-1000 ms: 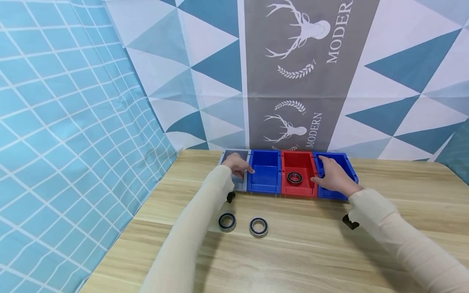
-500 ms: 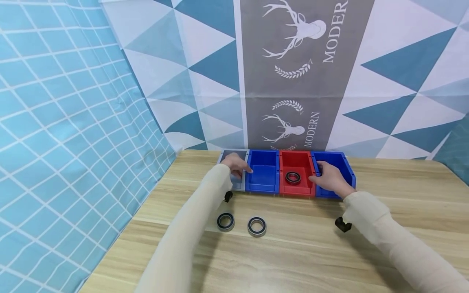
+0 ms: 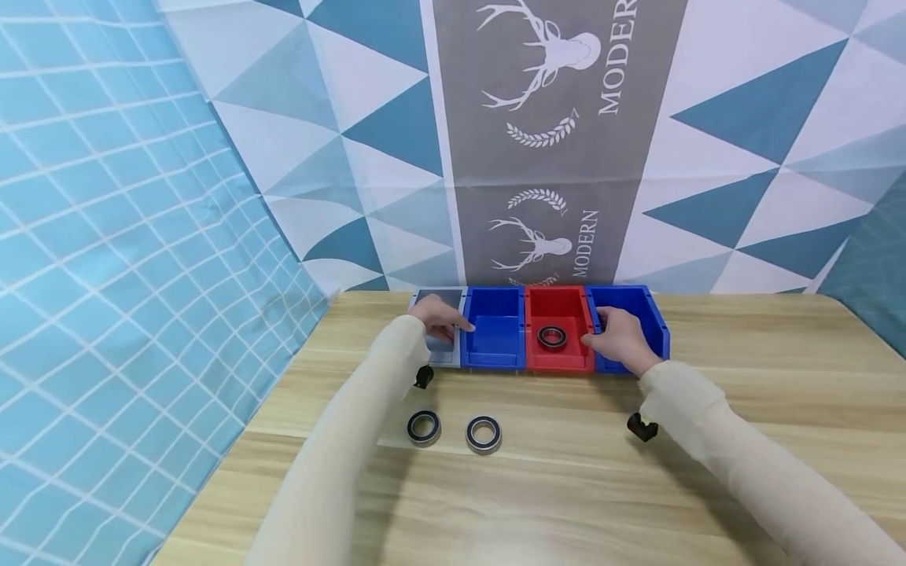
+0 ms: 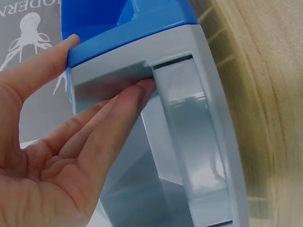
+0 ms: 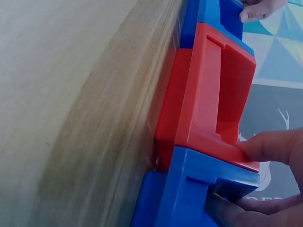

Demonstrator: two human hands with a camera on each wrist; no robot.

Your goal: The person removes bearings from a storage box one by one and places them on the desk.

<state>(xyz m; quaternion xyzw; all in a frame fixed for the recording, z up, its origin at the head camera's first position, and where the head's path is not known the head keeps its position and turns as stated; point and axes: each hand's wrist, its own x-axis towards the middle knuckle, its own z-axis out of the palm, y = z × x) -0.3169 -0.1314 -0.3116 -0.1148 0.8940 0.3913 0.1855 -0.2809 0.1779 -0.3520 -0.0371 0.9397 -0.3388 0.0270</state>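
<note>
Four-sided plastic bins stand in a row: a grey bin, a blue bin, a red bin and another blue bin. My left hand pinches the adjoining walls of the grey and left blue bins; its fingers are inside the grey one, its thumb on the blue side. With my right hand I pinch where the red and right blue bins meet, thumb at the red wall, fingers in the blue bin. A ball bearing lies in the red bin.
Two more ball bearings, a left one and a right one, lie flat on the wooden table in front of the bins. Patterned cloth hangs right behind the row, and blue checked cloth borders the left.
My right hand's fingers have curled down from over the right blue bin onto its left wall. The left hand keeps its pinch. The whole head view has shifted slightly.
</note>
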